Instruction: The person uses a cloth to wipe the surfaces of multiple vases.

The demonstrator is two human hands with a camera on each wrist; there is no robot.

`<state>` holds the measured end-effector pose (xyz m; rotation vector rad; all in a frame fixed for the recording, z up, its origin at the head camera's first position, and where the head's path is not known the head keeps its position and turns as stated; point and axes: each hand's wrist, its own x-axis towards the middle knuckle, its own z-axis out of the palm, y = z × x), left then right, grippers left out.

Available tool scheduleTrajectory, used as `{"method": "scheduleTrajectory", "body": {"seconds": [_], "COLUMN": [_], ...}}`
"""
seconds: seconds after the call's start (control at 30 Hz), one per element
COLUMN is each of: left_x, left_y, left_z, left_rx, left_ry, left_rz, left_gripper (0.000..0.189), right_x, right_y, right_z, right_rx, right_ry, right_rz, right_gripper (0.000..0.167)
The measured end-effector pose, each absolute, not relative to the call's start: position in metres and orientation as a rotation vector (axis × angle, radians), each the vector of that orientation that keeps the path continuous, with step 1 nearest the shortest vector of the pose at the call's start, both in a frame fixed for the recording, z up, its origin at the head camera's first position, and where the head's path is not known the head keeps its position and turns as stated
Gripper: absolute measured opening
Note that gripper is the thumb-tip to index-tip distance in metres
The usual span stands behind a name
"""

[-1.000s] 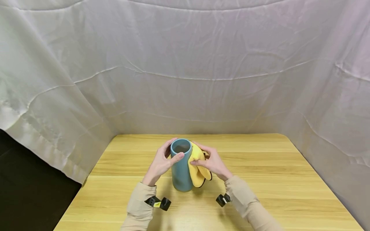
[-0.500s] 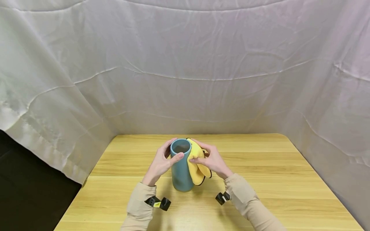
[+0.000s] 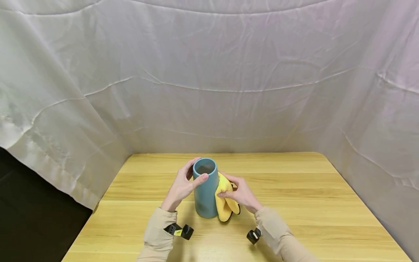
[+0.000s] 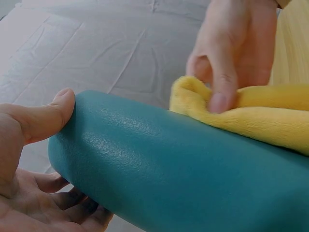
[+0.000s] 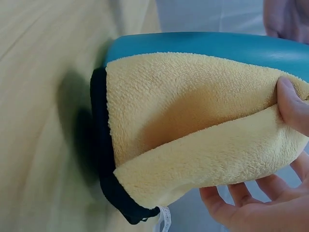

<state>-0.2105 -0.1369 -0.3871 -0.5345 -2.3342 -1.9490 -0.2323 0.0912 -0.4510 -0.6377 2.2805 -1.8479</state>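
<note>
A tall teal vase [image 3: 205, 198], a plain cylinder with an open top, stands upright on the wooden table. My left hand [image 3: 180, 185] grips it near the rim, thumb on the near side and fingers round the far side. Against the vase's right side lies a folded yellow cloth [image 3: 223, 203] with black edging. My right hand [image 3: 241, 193] pinches this cloth between thumb and fingers. In the right wrist view the cloth [image 5: 193, 111] hangs in a fold along the vase [image 5: 203, 44], and a small white tag [image 5: 165, 218] shows at its corner.
The wooden table [image 3: 311, 203] extends to both sides. Grey-white fabric [image 3: 229, 109] hangs behind it and at the sides, and a dark area [image 3: 32, 214] lies off the left edge. Each wrist wears a small black camera [image 3: 187, 231].
My right hand first slid slightly up along the vase with the yellow cloth, then came down lower on its side. The left hand and the vase have stayed in place.
</note>
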Motion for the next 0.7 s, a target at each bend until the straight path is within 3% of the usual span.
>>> {"method": "scheduleTrajectory", "body": {"seconds": [0.7], "left_x": [-0.211], "left_y": [-0.137], "left_z": [-0.388], "left_rx": [-0.569], "left_ry": [-2.308], "left_rz": [-1.957], "left_gripper": [0.064], "right_x": [-0.235], "right_y": [0.091], "right_z": [-0.451], "right_rx": [-0.653], "right_ry": [2.284], "right_rz": [-1.850], "right_gripper": [0.072]}}
